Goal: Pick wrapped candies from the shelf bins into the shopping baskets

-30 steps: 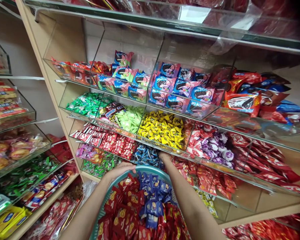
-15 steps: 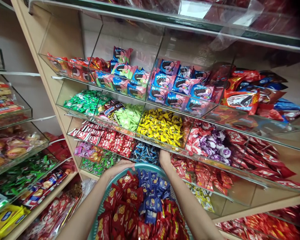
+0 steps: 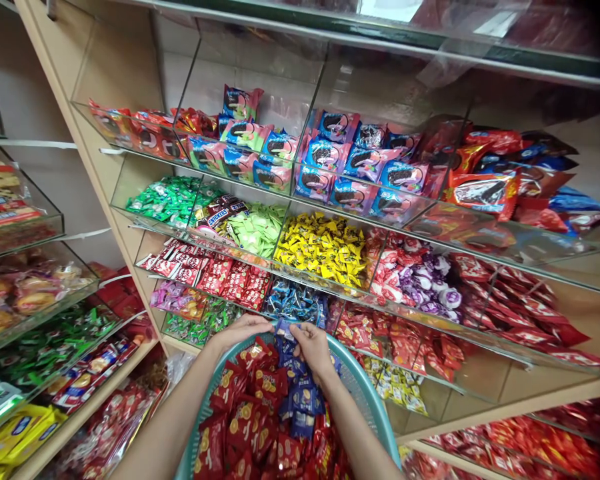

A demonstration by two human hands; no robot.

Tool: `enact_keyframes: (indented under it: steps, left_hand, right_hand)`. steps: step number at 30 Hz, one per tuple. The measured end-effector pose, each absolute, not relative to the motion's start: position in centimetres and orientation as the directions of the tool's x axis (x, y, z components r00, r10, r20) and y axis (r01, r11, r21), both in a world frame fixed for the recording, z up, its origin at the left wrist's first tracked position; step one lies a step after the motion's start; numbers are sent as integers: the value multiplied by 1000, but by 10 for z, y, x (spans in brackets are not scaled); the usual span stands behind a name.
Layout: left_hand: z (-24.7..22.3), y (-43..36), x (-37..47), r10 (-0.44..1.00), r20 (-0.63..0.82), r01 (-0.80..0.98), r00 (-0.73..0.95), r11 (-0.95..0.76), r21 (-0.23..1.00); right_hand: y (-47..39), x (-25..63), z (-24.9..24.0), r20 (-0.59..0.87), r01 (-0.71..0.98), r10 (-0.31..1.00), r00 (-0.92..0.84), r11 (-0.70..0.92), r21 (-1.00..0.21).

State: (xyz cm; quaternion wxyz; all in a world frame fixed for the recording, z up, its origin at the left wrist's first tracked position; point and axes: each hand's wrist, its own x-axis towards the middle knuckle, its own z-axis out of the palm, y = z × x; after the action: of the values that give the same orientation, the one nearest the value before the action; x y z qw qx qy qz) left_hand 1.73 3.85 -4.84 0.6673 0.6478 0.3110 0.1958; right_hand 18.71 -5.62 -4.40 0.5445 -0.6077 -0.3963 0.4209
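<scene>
Wooden shelving [image 3: 63,83], several tiers, divided by clear panels into compartments, each stocked. Upper tier: blue-and-pink biscuit packets [image 3: 363,160]. Next tier down: green sweets [image 3: 167,200], yellow sweets [image 3: 320,248], purple-and-white wraps [image 3: 437,287]. Lower: red-and-white sachets [image 3: 235,280] and black-and-blue sweets [image 3: 293,301].

One teal basket [image 3: 386,420], mesh-sided, at the bottom middle, in front of the lower tiers. Contents: red packets [image 3: 247,420], filling the left and the near part; blue packets [image 3: 305,397], grouped toward the far side, beneath the right hand.

Left hand [image 3: 245,331]: at the basket's far left rim, fingers closed over it; thumb hidden. Right hand [image 3: 310,347]: above the far side of the basket, fingers curled, tips at a blue packet [image 3: 283,330] by the rim; pinched or merely touched, cannot be told.

State of progress, by judgement: basket well loaded, both colours already inside; the packet at the fingertips not yet plainly let go. Remaining quantity: not determinable.
</scene>
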Motion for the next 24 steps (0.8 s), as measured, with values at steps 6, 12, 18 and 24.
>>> enact_keyframes:
  steps: [6, 12, 18, 24]
  left_hand:
    - [-61, 45, 17, 669, -97, 129, 737, 2, 992]
    - [-65, 48, 16, 685, -97, 159, 722, -29, 987]
    - [-64, 49, 16, 663, -53, 141, 746, -80, 987]
    - [-62, 47, 16, 672, -38, 98, 740, -51, 994]
  right_hand:
    - [-63, 174, -46, -31, 49, 963, 268, -46, -998]
    - [-71, 174, -58, -25, 160, 962, 272, -71, -985]
    - [-71, 172, -68, -8, 218, 961, 277, -70, -973]
    - [-72, 171, -68, -14, 214, 942, 335, -90, -973]
